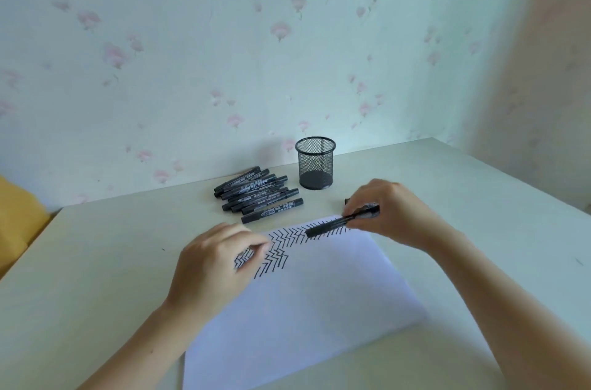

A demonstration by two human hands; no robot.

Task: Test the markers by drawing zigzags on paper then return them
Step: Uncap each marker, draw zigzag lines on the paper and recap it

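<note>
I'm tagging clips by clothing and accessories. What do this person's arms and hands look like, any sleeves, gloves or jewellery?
Both forearms are bare as far as the picture shows them; no sleeve edge comes into view. The left hand and the right hand wear no gloves. No ring, watch or bracelet is visible, and no markings show. The fingers are slightly blurred, so a very thin ring cannot be ruled out.

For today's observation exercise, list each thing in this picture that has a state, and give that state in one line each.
Right hand: grips a marker.
Held marker: tilted over the paper's far edge, cap state unclear.
Left hand: rests on the paper, fingers curled.
Paper: flat on the desk, zigzag rows along its far edge.
Marker pile: lying on the desk, capped.
Mesh pen holder: upright, empty.
</note>
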